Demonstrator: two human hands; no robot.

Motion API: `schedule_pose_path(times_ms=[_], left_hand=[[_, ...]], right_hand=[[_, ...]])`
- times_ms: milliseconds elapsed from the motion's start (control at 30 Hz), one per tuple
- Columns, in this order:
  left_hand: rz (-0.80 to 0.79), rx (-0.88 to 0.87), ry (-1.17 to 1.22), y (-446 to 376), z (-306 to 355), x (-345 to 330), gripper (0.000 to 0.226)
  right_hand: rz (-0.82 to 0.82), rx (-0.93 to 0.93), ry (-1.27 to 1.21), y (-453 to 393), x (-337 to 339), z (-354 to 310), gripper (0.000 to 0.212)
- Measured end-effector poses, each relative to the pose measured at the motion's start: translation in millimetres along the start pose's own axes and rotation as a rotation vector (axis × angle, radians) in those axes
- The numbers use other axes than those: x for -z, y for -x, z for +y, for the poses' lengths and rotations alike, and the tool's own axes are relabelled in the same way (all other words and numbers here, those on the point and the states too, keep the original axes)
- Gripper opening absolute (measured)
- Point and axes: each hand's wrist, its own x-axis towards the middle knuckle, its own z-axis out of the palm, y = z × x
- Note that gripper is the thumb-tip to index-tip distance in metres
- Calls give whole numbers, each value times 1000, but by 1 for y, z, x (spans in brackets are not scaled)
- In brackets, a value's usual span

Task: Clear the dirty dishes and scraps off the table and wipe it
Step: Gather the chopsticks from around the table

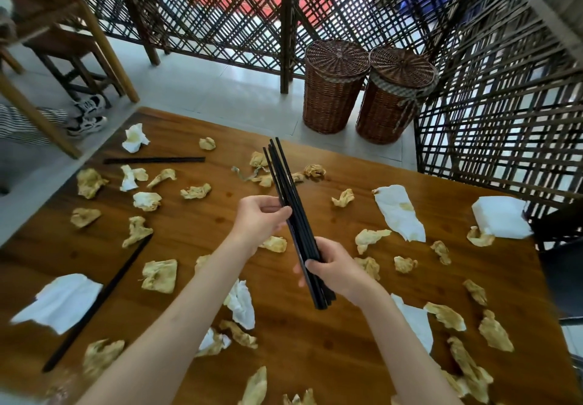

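Item: bundle of black chopsticks (295,215), held above the middle of the wooden table (315,335), tips fanned toward the far edge.
Left hand (260,220): fingers pinch the bundle at mid-length.
Right hand (331,267): fingers curl round the bundle near its lower end.

Loose on the table: a pair of black chopsticks (154,160) flat near the far left corner; a single black chopstick (97,303) running along the left side, one end near the left edge and passing just beside a flat white napkin (60,302).
Scraps: crumpled stained tissues (159,275) spread over the whole top, several close to the near and right edges. A larger white napkin (399,212) lies right of centre. A white napkin stack (501,216) sits at the far right corner, touching the edge.

Surroundings: two lidded wicker baskets (336,85) stand on pale floor just beyond the far edge, against a lattice screen (489,120). The screen closes in the right side. Open floor lies at far left, with a wooden chair (72,44) and a seated person's sneakers (88,114).

Writing: none legible.
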Motion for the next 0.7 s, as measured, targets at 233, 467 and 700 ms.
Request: schedule_pose_path(times_ms=[233, 467, 700], left_hand=[[8, -3, 56, 9, -9, 13, 11], [28, 4, 45, 9, -16, 42, 12], [-28, -15, 34, -7, -25, 99, 9]], right_hand=[[-66, -37, 24, -5, -9, -1, 16], [-84, -90, 13, -17, -36, -11, 15], [-52, -100, 27, -37, -87, -29, 16]])
